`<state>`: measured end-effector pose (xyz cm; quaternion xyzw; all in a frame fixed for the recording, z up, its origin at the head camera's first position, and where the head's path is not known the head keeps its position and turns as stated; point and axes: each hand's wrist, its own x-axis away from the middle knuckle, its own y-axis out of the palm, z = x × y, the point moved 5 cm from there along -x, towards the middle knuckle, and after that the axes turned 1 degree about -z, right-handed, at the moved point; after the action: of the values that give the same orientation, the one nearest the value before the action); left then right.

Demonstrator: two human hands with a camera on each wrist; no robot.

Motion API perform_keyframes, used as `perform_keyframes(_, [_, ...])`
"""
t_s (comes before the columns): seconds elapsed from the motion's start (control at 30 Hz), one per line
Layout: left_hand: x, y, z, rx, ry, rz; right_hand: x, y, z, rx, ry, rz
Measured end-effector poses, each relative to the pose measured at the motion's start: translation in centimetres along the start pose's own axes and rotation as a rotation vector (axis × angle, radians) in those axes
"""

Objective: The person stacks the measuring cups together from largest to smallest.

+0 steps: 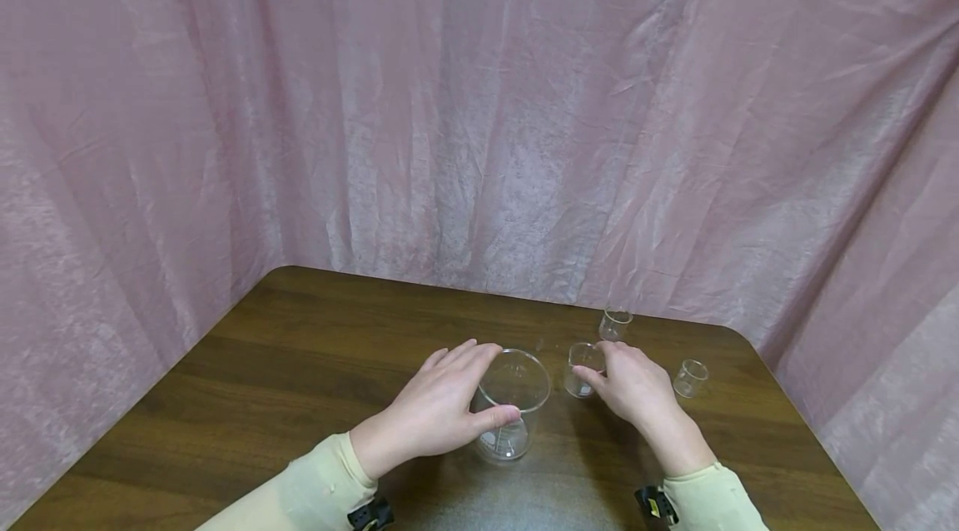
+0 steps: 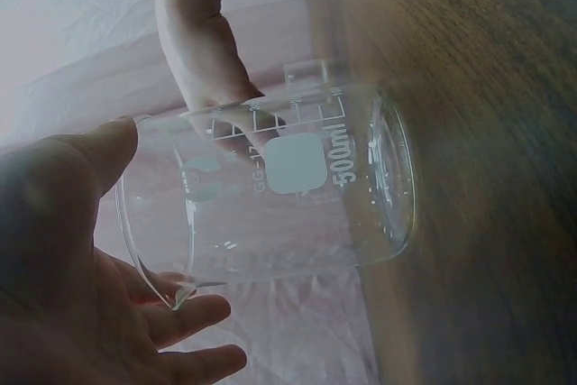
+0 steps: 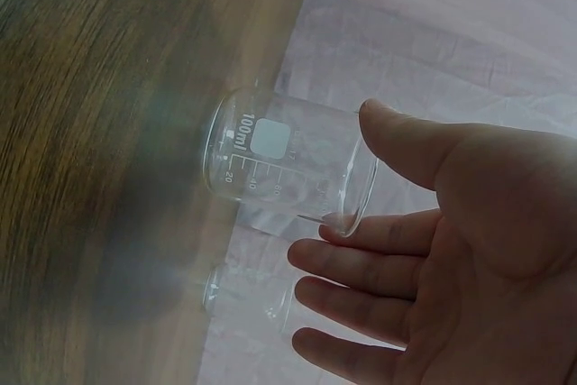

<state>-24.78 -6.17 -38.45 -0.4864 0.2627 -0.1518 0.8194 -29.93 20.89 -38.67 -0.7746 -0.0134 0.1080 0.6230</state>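
Note:
A large clear glass beaker (image 2: 243, 232), marked 500ml, stands upright on the wooden table. Its rim is spanned by my left hand (image 1: 438, 406), the thumb on the near side and the fingers reaching round the far side. To the right is a smaller glass beaker (image 3: 297, 146) marked 100ml, also upright. My right hand (image 1: 637, 385) holds this one near its rim between thumb and index finger, while the other fingers stretch out past it. Both beakers look see-through, with no contents that I can make out.
Behind the right hand stands a small glass beaker (image 1: 616, 325) near the table's back edge. Another small beaker (image 1: 690, 379) is to the right of that hand. A pink curtain (image 1: 479, 115) hangs around the wooden table (image 1: 300, 364).

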Motion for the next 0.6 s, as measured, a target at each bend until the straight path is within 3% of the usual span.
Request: perform_keyframes(0.6, [0.04, 0.12, -0.13, -0.004, 0.005, 0.004, 0.00, 0.07, -0.05, 0.001, -0.014, 0.017])
